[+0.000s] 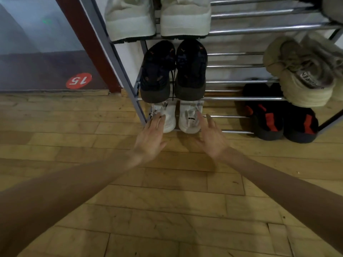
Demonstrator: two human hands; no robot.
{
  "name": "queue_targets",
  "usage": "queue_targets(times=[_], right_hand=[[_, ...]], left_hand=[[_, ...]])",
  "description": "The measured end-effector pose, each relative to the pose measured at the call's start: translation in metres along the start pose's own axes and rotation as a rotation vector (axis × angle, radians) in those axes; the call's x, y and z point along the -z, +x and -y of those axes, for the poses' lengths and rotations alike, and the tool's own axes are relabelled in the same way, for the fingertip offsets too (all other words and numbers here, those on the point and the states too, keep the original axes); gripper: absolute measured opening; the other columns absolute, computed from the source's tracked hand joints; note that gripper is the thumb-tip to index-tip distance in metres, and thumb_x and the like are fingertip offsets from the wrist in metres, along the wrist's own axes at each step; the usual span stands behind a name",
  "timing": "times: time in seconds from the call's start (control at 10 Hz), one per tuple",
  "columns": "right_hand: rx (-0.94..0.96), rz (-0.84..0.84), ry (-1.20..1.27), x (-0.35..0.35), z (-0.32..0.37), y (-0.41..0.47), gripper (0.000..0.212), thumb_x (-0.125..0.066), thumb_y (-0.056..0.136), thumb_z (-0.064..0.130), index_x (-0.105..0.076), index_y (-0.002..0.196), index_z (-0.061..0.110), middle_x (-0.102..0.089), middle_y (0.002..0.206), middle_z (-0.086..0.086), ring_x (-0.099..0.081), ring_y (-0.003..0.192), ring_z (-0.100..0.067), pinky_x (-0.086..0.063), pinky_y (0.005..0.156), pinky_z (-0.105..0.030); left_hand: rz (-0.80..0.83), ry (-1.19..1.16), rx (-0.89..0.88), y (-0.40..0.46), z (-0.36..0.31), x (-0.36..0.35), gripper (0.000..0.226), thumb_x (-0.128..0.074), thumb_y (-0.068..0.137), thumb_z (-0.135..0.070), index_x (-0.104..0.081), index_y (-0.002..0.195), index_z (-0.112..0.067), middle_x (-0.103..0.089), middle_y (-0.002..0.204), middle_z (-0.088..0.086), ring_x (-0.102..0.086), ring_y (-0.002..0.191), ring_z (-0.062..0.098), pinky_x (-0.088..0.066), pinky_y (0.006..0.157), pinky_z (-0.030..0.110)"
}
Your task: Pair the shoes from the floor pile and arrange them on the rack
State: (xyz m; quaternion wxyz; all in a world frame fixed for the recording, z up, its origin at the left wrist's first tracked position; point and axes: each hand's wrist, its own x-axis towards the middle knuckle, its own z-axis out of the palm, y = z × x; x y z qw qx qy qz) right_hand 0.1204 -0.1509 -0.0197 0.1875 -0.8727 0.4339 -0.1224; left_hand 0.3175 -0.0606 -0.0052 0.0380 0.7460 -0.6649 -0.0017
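A pair of white sneakers stands side by side on the lowest shelf of the metal shoe rack, at its left end. My left hand is open, its fingertips on the heel of the left white sneaker. Just right of the right white sneaker, my right hand is open with fingers spread, holding nothing. Above sit a dark navy pair on the middle shelf and a cream thick-soled pair on the top shelf.
A black and red pair stands on the lowest shelf at the right, a beige pair above it. The rack's grey left post stands by a dark red door frame. Wooden floor lies in front.
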Motion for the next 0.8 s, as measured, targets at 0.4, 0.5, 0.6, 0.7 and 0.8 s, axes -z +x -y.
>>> queue_targets(times=[0.4,0.5,0.6,0.7,0.8], right_hand=[[0.005,-0.134,0.085,-0.020,0.009,0.035,0.048,-0.061,0.092,0.019,-0.045,0.137,0.019,-0.046,0.137,-0.014,-0.042,0.127,-0.034,-0.041,0.101,-0.041],[0.037,-0.123,0.057,-0.020,0.009,0.035,0.049,-0.060,0.092,0.020,-0.044,0.138,0.019,-0.048,0.133,-0.014,-0.044,0.124,-0.034,-0.045,0.099,-0.042],[0.088,-0.067,-0.017,-0.014,0.005,0.030,0.060,-0.061,0.091,0.020,-0.034,0.145,0.020,-0.043,0.139,-0.015,-0.044,0.128,-0.035,-0.048,0.100,-0.044],[0.166,-0.078,-0.060,-0.009,-0.004,0.012,0.066,-0.060,0.091,0.022,-0.026,0.147,0.016,-0.034,0.147,-0.018,-0.039,0.133,-0.034,-0.045,0.102,-0.044],[0.161,-0.068,-0.145,0.001,-0.011,-0.005,0.065,-0.057,0.092,0.024,-0.026,0.147,0.010,-0.035,0.146,-0.018,-0.038,0.133,-0.033,-0.041,0.105,-0.042]], left_hand=[[-0.080,0.108,0.000,0.027,0.018,-0.010,0.057,-0.063,0.089,-0.012,-0.036,0.139,-0.015,-0.032,0.144,0.010,-0.039,0.127,0.030,-0.045,0.095,0.043],[-0.078,0.100,0.020,0.026,0.014,-0.013,0.063,-0.069,0.082,-0.005,-0.038,0.136,-0.015,-0.033,0.142,0.010,-0.040,0.124,0.030,-0.050,0.092,0.042],[-0.128,0.148,0.058,0.023,0.008,-0.017,0.067,-0.073,0.074,0.000,-0.042,0.133,-0.011,-0.040,0.137,0.015,-0.049,0.118,0.032,-0.051,0.088,0.043],[-0.275,0.130,0.018,0.006,0.000,-0.028,0.052,-0.062,0.077,-0.003,-0.049,0.127,-0.002,-0.051,0.128,0.021,-0.054,0.112,0.035,-0.050,0.086,0.044],[-0.279,0.149,-0.204,-0.014,-0.005,-0.037,0.047,-0.056,0.078,-0.010,-0.052,0.123,0.001,-0.055,0.123,0.022,-0.056,0.110,0.036,-0.049,0.088,0.046]])
